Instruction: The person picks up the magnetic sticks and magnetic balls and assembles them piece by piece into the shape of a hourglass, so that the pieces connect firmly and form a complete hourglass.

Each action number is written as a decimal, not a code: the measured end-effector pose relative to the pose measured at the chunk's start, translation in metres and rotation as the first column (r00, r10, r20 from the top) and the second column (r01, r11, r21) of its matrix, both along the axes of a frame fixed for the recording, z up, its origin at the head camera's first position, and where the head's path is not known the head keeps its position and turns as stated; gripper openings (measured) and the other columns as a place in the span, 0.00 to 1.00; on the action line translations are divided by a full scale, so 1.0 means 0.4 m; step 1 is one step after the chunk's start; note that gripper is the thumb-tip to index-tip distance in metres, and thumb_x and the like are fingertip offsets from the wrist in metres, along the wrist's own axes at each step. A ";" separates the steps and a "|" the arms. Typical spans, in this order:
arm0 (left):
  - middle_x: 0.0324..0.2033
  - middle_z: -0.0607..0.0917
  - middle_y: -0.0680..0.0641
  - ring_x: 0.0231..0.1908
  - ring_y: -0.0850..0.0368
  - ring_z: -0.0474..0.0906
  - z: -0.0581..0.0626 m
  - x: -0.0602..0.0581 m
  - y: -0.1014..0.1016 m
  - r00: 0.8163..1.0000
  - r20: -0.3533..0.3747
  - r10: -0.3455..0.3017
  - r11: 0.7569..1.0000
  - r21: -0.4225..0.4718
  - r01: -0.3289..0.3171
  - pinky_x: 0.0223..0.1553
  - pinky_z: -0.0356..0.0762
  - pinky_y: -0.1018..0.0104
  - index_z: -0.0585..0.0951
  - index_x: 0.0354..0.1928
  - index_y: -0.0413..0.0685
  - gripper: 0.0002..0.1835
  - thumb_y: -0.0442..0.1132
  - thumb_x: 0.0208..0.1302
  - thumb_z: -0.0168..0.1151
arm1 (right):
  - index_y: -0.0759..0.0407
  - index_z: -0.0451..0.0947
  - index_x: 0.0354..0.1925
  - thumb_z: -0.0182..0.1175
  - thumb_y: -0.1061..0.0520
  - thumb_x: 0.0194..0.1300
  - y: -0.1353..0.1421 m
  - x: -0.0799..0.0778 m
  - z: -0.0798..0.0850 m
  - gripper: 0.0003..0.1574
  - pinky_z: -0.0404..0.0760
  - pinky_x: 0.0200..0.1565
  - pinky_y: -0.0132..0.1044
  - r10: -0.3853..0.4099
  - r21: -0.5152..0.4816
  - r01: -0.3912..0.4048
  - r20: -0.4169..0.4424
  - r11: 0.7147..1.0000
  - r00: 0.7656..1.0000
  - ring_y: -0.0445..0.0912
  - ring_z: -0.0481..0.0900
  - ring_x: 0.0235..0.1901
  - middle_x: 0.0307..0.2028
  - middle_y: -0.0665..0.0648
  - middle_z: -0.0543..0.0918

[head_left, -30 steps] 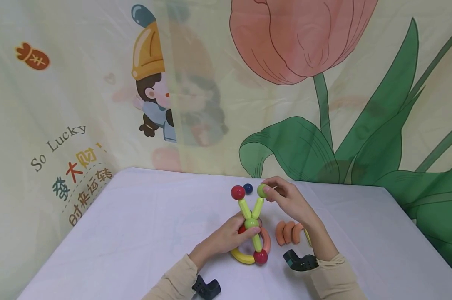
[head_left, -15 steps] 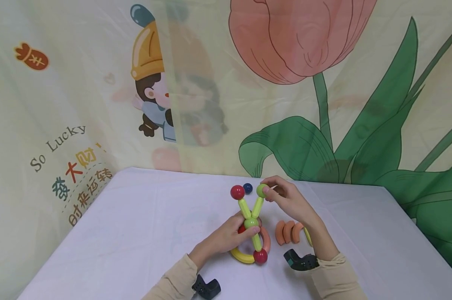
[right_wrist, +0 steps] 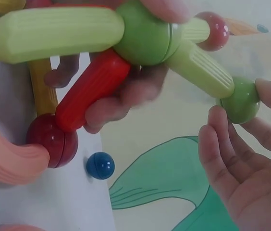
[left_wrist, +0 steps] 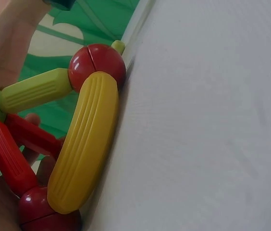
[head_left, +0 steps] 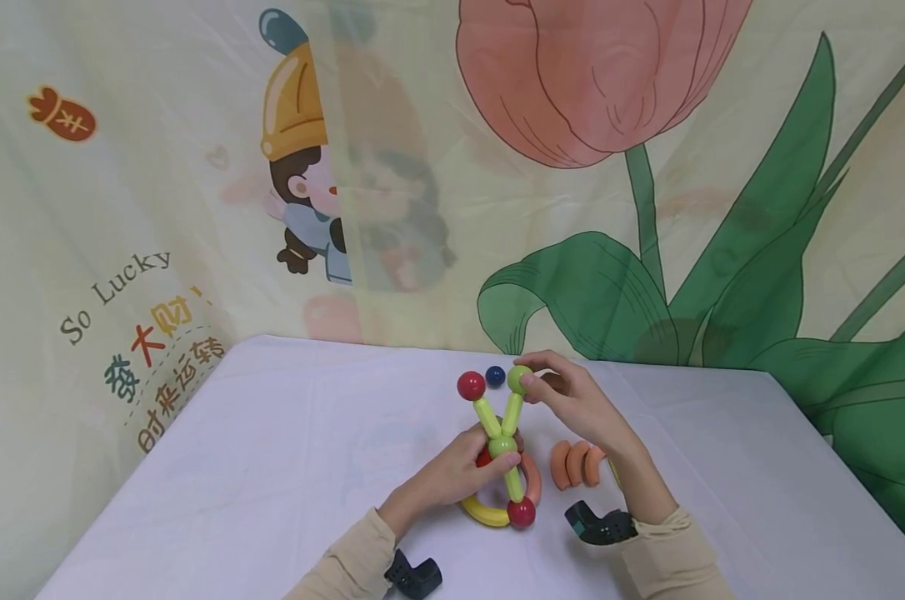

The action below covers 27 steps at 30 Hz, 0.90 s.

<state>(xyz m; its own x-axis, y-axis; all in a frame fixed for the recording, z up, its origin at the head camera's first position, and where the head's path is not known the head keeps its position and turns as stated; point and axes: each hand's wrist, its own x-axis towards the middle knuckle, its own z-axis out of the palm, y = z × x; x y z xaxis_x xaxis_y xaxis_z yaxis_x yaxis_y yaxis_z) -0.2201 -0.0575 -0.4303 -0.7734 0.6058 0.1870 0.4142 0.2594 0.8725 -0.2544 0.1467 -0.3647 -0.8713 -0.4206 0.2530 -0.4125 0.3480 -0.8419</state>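
A toy model of magnetic balls and rods stands on the table before me. My left hand grips it around the green middle ball, thumb in front. Two light green rods rise from that ball in a V, one topped by a red ball. At the other tip, my right hand pinches a smaller green ball, which touches its rod. Below, a yellow curved rod, a salmon curved rod and red balls form a ring. Red straight rods join the middle ball to the base.
A loose blue ball lies behind the model, near the table's back edge. Several orange curved pieces lie to the right, beside my right forearm. A printed curtain hangs behind the white table.
The top of the model has tilted slightly left, and my right hand has moved left with the green ball. My left hand has kept its grip in place.
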 end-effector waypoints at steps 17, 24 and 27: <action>0.43 0.80 0.54 0.44 0.65 0.75 -0.009 -0.005 0.005 0.999 0.006 0.036 0.999 0.017 -0.036 0.54 0.73 0.71 0.73 0.51 0.50 0.14 0.48 0.68 0.53 | 0.49 0.70 0.58 0.53 0.50 0.69 -0.005 0.012 0.015 0.19 0.76 0.50 0.46 0.041 0.001 -0.041 -0.022 0.999 0.999 0.50 0.81 0.41 0.52 0.55 0.76; 0.41 0.80 0.55 0.43 0.65 0.74 -0.009 -0.005 0.005 0.999 0.020 0.040 0.999 0.005 -0.040 0.51 0.73 0.71 0.74 0.49 0.49 0.15 0.49 0.68 0.53 | 0.49 0.69 0.59 0.53 0.50 0.70 0.006 0.011 0.012 0.20 0.76 0.49 0.47 0.058 0.006 -0.058 -0.015 0.998 0.998 0.55 0.80 0.43 0.52 0.56 0.76; 0.40 0.80 0.55 0.42 0.65 0.75 -0.011 -0.006 0.005 0.999 0.028 0.038 0.999 0.006 -0.038 0.50 0.74 0.71 0.74 0.49 0.50 0.14 0.48 0.68 0.54 | 0.49 0.67 0.60 0.52 0.51 0.70 0.013 0.008 0.008 0.21 0.78 0.48 0.45 0.060 0.014 -0.059 -0.019 0.998 0.998 0.56 0.80 0.43 0.52 0.57 0.76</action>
<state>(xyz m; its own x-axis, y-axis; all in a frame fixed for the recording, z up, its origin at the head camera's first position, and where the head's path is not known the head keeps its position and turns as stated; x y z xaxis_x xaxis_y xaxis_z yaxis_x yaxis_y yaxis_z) -0.2225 -0.0555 -0.4347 -0.8008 0.5747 0.1688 0.3795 0.2688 0.8853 -0.2513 0.1519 -0.3613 -0.8395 -0.4751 0.2636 -0.4492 0.3338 -0.8287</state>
